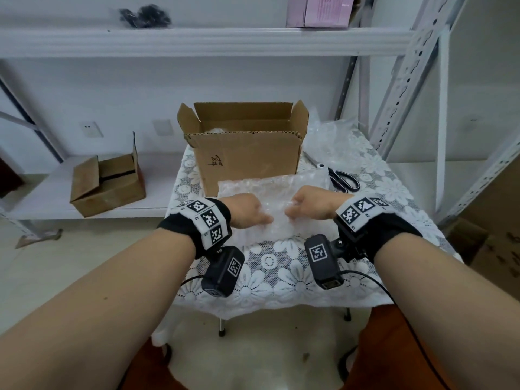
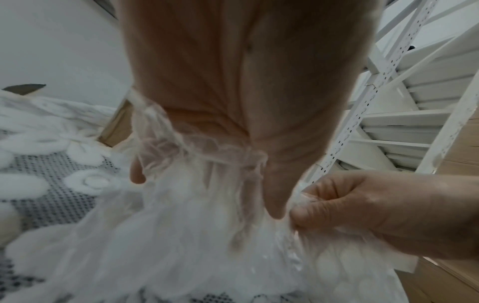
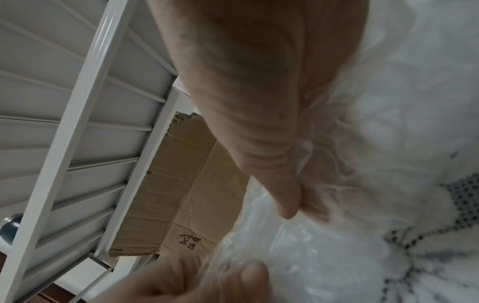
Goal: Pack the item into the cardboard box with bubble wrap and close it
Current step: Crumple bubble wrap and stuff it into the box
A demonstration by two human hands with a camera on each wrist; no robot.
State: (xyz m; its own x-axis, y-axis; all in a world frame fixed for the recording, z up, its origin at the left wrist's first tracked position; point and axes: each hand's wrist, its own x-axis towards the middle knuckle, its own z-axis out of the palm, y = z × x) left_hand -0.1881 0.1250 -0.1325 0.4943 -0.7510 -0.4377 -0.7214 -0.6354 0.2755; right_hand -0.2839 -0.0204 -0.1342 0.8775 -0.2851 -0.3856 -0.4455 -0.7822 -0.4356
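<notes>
Head view shows left hand (image 1: 247, 211) and right hand (image 1: 308, 204), fingers clamped on the bubble wrap (image 1: 261, 187) before the open cardboard box (image 1: 247, 153), probably readying it as padding

Left hand (image 1: 247, 211) and right hand (image 1: 312, 205) grip bubble wrap (image 1: 267, 190) before the open cardboard box (image 1: 247, 153).

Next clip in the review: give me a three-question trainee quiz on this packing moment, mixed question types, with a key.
1. True or false: the flaps of the cardboard box on the table are closed.
2. Which tool lies right of the box? A tape gun, B scissors, C knife.
3. Fill in: the left hand and the right hand both hold the ____.

Key: 1 false, the flaps stand open. 2 B. 3 bubble wrap.
</notes>
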